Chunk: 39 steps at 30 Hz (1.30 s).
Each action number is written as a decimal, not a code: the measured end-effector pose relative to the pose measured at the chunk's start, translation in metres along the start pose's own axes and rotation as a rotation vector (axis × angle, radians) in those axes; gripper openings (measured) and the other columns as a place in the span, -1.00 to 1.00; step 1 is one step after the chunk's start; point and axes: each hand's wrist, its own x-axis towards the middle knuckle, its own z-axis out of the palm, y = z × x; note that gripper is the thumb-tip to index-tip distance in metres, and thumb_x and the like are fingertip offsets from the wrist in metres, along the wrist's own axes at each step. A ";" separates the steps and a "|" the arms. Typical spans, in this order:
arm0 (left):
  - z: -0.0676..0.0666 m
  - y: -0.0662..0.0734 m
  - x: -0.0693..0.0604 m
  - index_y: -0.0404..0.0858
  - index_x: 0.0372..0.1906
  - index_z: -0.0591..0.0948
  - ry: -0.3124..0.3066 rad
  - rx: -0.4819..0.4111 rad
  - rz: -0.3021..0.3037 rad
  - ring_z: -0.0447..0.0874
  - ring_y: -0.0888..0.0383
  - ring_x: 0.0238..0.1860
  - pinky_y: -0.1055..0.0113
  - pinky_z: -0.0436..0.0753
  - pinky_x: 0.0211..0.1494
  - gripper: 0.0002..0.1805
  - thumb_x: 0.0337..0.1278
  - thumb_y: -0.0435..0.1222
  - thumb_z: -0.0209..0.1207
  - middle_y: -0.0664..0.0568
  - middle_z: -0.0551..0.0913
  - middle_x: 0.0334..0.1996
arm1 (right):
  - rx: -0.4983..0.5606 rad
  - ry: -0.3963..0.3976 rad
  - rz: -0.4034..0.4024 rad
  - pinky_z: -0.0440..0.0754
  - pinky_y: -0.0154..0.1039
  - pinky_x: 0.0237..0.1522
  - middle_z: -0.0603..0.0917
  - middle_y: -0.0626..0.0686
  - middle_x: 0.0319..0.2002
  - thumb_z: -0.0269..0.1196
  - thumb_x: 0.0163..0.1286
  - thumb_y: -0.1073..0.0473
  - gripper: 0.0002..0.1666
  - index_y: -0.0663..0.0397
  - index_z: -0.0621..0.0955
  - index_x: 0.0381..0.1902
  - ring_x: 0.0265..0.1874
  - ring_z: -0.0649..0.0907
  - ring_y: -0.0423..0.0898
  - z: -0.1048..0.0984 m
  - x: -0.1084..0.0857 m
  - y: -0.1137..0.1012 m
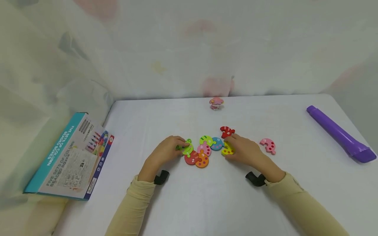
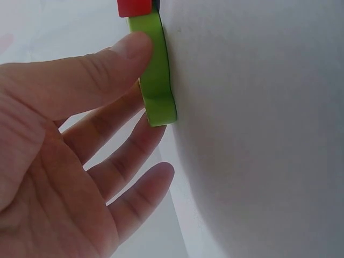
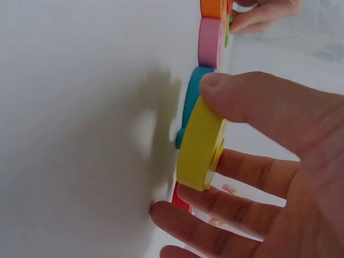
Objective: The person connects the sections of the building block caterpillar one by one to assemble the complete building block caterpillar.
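Note:
My left hand (image 1: 166, 150) pinches the green smiling-face puzzle piece (image 1: 187, 150) at the left end of a puzzle chain; in the left wrist view its thumb lies on the green piece's edge (image 2: 156, 70). From there the chain runs through red (image 1: 190, 158), orange (image 1: 202, 162), pink (image 1: 203, 150), striped green (image 1: 206, 140) and blue (image 1: 217, 144) pieces. At its right end, my right hand (image 1: 246, 152) holds a yellow spotted puzzle piece (image 1: 227, 150) between thumb and fingers, against the blue one. Whether the two interlock is hard to tell.
A loose red piece (image 1: 226, 131) lies just beyond the right hand, a pink spotted piece (image 1: 268, 146) to its right. At the back stands a small pink figurine (image 1: 216, 103). A boxed bead set (image 1: 71, 160) is at left, a purple tube-like object (image 1: 339, 132) at right.

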 end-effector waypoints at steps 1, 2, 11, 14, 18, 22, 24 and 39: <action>0.000 0.000 0.000 -0.11 -0.02 0.66 0.001 -0.004 0.001 0.48 0.08 0.08 0.21 0.44 0.16 -0.59 -0.08 -0.39 0.33 0.07 0.60 -0.02 | 0.004 -0.007 0.004 0.62 -0.04 -0.23 0.54 0.11 -0.03 0.42 0.00 -0.04 -0.31 0.06 0.52 0.09 -0.12 0.57 0.04 -0.001 0.002 0.000; 0.000 0.000 -0.001 -0.11 -0.02 0.66 0.003 -0.009 0.002 0.48 0.08 0.07 0.20 0.44 0.16 -0.59 -0.08 -0.40 0.33 0.07 0.60 -0.02 | 0.001 -0.012 0.011 0.61 -0.03 -0.21 0.54 0.11 -0.03 0.42 0.00 -0.05 -0.30 0.06 0.52 0.10 -0.11 0.56 0.04 -0.001 0.003 0.000; -0.001 0.001 -0.001 -0.13 -0.02 0.66 0.000 -0.003 0.020 0.48 0.08 0.08 0.21 0.43 0.16 -0.59 -0.09 -0.41 0.33 0.06 0.60 -0.03 | -0.029 -0.025 0.041 0.62 -0.01 -0.21 0.51 0.15 0.00 0.44 -0.01 -0.03 -0.29 0.10 0.51 0.10 -0.10 0.55 0.06 -0.001 0.011 -0.001; -0.001 0.001 -0.001 -0.14 -0.02 0.66 -0.003 -0.007 0.020 0.48 0.08 0.08 0.21 0.44 0.16 -0.59 -0.09 -0.42 0.33 0.05 0.60 -0.02 | -0.021 -0.035 0.029 0.60 0.00 -0.16 0.50 0.15 0.03 0.43 0.00 0.00 -0.31 0.08 0.51 0.11 -0.06 0.53 0.06 -0.001 0.014 -0.002; -0.001 0.001 -0.001 -0.14 -0.01 0.65 -0.006 -0.012 0.019 0.48 0.08 0.08 0.20 0.43 0.17 -0.59 -0.08 -0.41 0.32 0.04 0.59 -0.02 | -0.026 -0.047 0.007 0.59 0.04 -0.17 0.49 0.16 0.07 0.43 0.03 0.05 -0.35 0.07 0.52 0.10 -0.01 0.51 0.09 -0.001 0.016 -0.003; -0.002 0.002 -0.001 -0.14 -0.01 0.65 -0.006 -0.009 0.023 0.48 0.08 0.08 0.20 0.43 0.17 -0.59 -0.07 -0.41 0.32 0.03 0.59 -0.02 | -0.055 -0.052 0.002 0.60 0.02 -0.22 0.49 0.16 0.06 0.43 0.02 0.05 -0.36 0.06 0.53 0.09 -0.01 0.49 0.09 0.000 0.016 -0.003; -0.002 0.002 -0.001 -0.14 -0.01 0.65 -0.007 -0.010 0.026 0.48 0.07 0.08 0.20 0.42 0.18 -0.59 -0.07 -0.41 0.32 0.03 0.59 -0.01 | -0.059 -0.048 0.005 0.61 0.00 -0.23 0.50 0.15 0.05 0.44 0.00 0.03 -0.34 0.04 0.53 0.09 -0.02 0.49 0.08 -0.001 0.016 -0.003; -0.002 0.001 0.000 -0.13 0.00 0.65 -0.009 -0.005 0.018 0.47 0.07 0.09 0.20 0.41 0.19 -0.59 -0.07 -0.41 0.32 0.04 0.59 -0.01 | 0.036 0.083 0.114 0.60 0.09 -0.18 0.51 0.20 0.04 0.30 0.20 0.04 -0.45 0.11 0.50 0.13 -0.07 0.56 0.13 -0.025 0.028 0.016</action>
